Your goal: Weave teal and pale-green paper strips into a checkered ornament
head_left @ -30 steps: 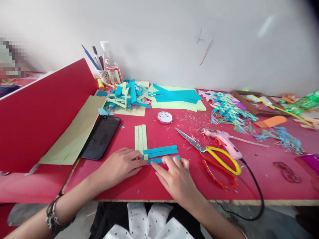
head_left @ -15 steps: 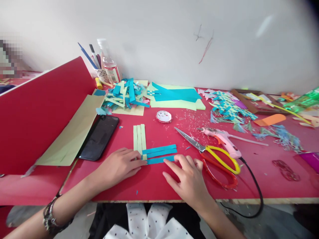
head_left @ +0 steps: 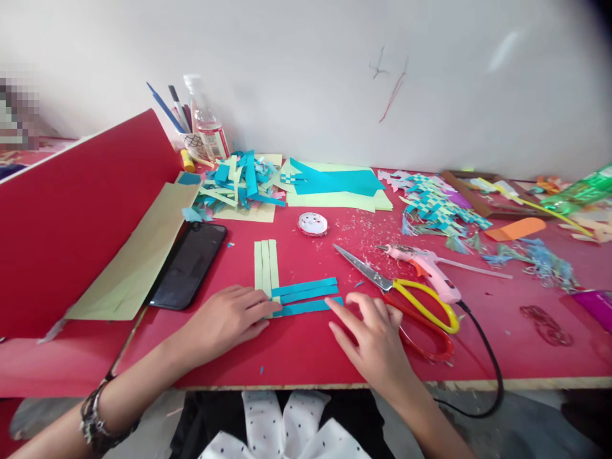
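My left hand lies flat on the table, its fingertips pressing on the corner where paper strips cross and hiding part of it. Pale green strips stand upward from that corner. Two blue strips run side by side to the right. Below them, apart by a narrow gap, lies another blue strip. My right hand has its fingers spread, the index fingertip touching or just over this lower strip near its right end. Scissors with yellow and red handles lie beside my right hand.
A pink glue gun with a black cord lies right of the scissors. A black phone is at left, by a red board. Behind are a heap of paper scraps, a round white lid and woven blue-green pieces.
My right hand has slid right along the lower blue strip toward its end. That strip now sits slightly higher, closer to the two above. My left hand stays on the corner.
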{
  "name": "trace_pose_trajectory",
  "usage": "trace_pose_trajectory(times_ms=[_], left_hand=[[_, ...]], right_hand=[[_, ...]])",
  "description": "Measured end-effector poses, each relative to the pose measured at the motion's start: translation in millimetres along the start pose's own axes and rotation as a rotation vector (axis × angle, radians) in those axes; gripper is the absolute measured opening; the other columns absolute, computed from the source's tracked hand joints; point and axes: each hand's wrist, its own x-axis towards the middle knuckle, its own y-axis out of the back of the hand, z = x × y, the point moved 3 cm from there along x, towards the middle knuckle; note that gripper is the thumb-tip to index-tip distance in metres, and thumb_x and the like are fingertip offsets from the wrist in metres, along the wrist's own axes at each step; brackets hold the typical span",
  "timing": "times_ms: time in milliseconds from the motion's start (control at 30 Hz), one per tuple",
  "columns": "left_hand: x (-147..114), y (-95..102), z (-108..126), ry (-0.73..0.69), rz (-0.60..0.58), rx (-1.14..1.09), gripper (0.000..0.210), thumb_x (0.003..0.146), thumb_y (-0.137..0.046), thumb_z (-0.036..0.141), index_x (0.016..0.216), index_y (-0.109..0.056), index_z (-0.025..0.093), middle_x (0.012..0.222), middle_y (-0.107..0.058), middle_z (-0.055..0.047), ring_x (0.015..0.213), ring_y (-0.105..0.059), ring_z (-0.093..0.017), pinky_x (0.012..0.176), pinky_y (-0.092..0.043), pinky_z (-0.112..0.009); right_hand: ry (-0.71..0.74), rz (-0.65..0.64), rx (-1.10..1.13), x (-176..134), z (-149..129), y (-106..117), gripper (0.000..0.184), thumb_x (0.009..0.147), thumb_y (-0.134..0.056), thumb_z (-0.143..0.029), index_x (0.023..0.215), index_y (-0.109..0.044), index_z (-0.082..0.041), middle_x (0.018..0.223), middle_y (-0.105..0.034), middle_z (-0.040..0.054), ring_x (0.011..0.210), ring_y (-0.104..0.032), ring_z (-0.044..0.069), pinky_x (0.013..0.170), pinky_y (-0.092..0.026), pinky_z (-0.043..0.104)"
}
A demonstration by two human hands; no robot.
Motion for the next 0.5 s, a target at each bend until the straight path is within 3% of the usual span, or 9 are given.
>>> trace_pose_trajectory(times_ms=[100,333,500], left_hand=[[-1.0,-0.9,-0.5,0.020,-0.085,0.015,0.023,0.088,-0.038,0.026,0.106,-0.052,0.020,0.095,-0.060,-0.004,0.084,-0.057,-0.017,0.074,-0.045,-0.029],[-5.2,0.6,-13.5,0.250,-0.058,-0.091,0.054,0.077,-0.055,0.041,0.124,-0.038,0.023,0.121,-0.046,-0.009,0.109,-0.047,-0.025,0.088,-0.042,-0.035],[-2.6,0.9,-12.6,0.222,-0.049,-0.175,0.043,0.082,-0.049,0.033,0.123,-0.037,0.022,0.118,-0.047,-0.009,0.107,-0.048,-0.022,0.088,-0.042,-0.032]], right_hand=[[-0.005,-0.050,-0.007,0.6,-2.4,-2.9,0.026,0.085,-0.044,-0.028,0.104,-0.062,-0.026,0.095,-0.057,0.0065,0.082,-0.050,0.020,0.071,-0.028,0.035],[-0.003,-0.073,0.018,8.6,-8.0,-1.7,0.028,0.085,-0.042,-0.031,0.107,-0.058,-0.023,0.107,-0.057,0.0095,0.095,-0.050,0.023,0.079,-0.029,0.039],[0.162,-0.213,0.118,30.4,-45.5,-9.7,0.038,0.089,-0.033,-0.032,0.126,-0.039,-0.028,0.135,-0.040,0.0045,0.123,-0.032,0.022,0.094,-0.018,0.046]])
